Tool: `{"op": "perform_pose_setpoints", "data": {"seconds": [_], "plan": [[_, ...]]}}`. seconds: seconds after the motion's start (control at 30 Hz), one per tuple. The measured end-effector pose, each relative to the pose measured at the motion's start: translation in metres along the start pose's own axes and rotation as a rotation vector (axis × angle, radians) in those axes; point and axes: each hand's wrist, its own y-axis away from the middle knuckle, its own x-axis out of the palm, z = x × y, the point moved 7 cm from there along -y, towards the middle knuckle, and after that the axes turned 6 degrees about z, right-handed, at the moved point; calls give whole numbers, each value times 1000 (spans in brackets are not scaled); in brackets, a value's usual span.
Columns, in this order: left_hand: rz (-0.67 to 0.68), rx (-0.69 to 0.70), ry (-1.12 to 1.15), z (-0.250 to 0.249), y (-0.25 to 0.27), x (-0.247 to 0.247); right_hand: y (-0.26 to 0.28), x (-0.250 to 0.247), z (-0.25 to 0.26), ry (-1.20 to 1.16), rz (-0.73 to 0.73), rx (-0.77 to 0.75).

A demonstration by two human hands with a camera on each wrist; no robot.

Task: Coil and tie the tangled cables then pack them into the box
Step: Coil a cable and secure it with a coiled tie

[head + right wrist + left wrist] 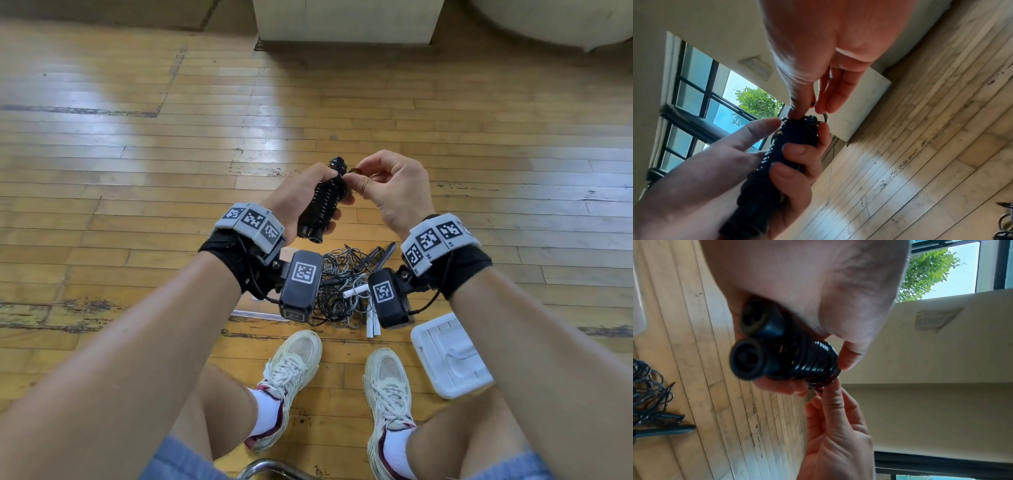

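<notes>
Coiled black cable (322, 202), gripped upright in left hand (301, 195) so right hand (394, 185) can pinch its loose end (354, 170) for tying.

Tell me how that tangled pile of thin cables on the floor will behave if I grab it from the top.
The cable pile is loose, thin loops, so it would likely sag and trail rather than lift as one lump. It probably weighs little. Strands cross each other, so plugs may snag, unlike the tightly wound bundle that the left hand grips.
</notes>
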Motion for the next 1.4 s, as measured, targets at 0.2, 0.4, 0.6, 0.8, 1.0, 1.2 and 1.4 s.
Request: {"op": "perform_pose_setpoints", "data": {"seconds": [0.2, 0.4, 0.6, 0.8, 1.0, 1.2, 1.4], "plan": [[-72, -3, -82, 0, -2, -4, 2, 3, 12, 94, -22, -162], [-99, -33, -164, 5, -5, -11, 1, 5, 15, 61, 26, -160], [-45, 43, -229, 1, -4, -7, -3, 6, 11, 78, 95, -112], [-40, 17, -200, 0, -4, -3, -6, 1, 8, 22, 57, -52], [-53, 8, -224, 0, -5, -3, -5, -1, 7, 37, 61, -38], [-68, 22, -253, 1, -6, -5, -2, 7, 15, 107, 133, -77], [-150, -15, -135, 3, -6, -7, 5, 20, 20, 266, 181, -205]]}}
